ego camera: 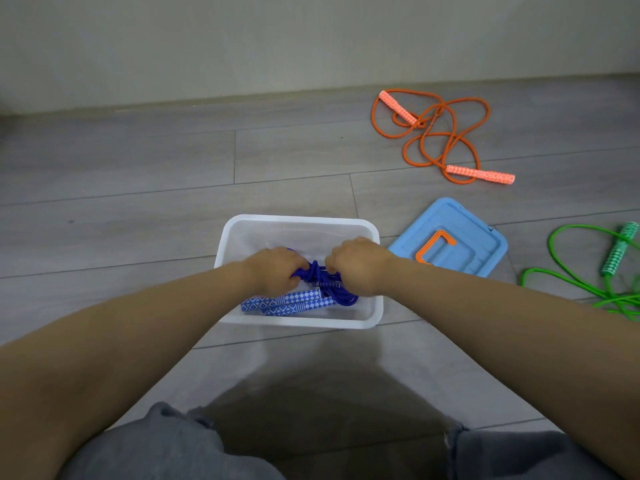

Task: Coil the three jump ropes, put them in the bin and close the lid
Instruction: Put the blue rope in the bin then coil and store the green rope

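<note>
A clear white plastic bin (298, 221) stands on the floor in front of me. Inside it lies the coiled blue jump rope (320, 284), its checkered handles toward the near wall. My left hand (273, 270) grips the left side of the coil and my right hand (358, 266) grips the right side, both inside the bin. The blue lid (467, 233) with an orange handle lies flat on the floor to the bin's right. The orange jump rope (433, 133) sprawls loose at the far right. The green jump rope (588, 268) lies loose at the right edge, partly cut off.
Grey plank floor (138, 202) runs to a pale wall (242, 39) at the back. My knees in grey shorts (173, 445) are at the bottom of the view.
</note>
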A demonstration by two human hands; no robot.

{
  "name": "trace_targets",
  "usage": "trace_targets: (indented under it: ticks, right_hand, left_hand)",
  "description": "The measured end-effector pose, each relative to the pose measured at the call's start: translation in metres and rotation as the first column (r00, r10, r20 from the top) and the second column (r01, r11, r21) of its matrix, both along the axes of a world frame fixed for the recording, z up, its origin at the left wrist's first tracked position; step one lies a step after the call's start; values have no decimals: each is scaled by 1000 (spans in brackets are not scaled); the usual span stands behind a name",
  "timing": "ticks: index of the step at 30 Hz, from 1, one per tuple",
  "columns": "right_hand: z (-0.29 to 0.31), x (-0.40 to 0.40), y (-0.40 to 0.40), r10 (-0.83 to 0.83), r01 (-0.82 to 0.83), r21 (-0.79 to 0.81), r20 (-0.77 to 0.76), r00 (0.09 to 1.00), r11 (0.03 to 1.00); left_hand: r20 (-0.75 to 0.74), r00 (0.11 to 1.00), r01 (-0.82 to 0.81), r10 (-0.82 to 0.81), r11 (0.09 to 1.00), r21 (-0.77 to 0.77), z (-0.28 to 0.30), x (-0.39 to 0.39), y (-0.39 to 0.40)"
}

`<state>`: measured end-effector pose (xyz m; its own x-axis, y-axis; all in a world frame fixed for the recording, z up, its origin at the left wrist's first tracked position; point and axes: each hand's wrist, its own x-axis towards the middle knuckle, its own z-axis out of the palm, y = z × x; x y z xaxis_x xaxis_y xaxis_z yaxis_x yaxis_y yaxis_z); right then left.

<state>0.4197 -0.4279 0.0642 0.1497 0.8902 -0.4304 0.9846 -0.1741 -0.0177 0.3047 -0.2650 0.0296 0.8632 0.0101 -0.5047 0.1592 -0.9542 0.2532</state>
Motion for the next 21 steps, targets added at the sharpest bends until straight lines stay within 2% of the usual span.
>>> trace_targets:
  ticks: [3, 5, 8, 10, 12, 14, 18, 21]
  right_hand:
    - [15, 24, -4, -223, 250, 179, -156, 962, 952]
    - [21, 43, -15, -327, 386, 294, -232, 916, 874]
    - [21, 71, -40, -450, 537, 356, -301, 841, 765]
    - [14, 89, -61, -519, 612, 324, -334, 787, 721]
    - [4, 107, -84, -607, 684, 236, -325, 725, 690]
    - [-6, 123, -111, -715, 770, 154, -294, 634, 619]
    - [-28, 142, -173, -889, 931, 83, -278, 364, 356]
    - [-50, 141, -221, -943, 966, 28, -209, 259, 259]
  left_hand:
    - [181, 980, -74, 77, 997, -24, 28, 18, 1]
    - [358, 921, -131, 154, 987, -90, 39, 29, 1]
    - [502, 859, -39, 99, 991, -129, 41, 40, -8]
    - [471, 882, 44, -29, 999, -22, 38, 47, -18]
    - [342, 929, 110, -144, 987, 117, 34, 53, -31]
    - [241, 943, 184, -229, 963, 196, 31, 62, -44]
    - [208, 957, 163, -202, 968, 190, 34, 82, -61]
    - [120, 967, 194, -226, 952, 235, 32, 101, -70]
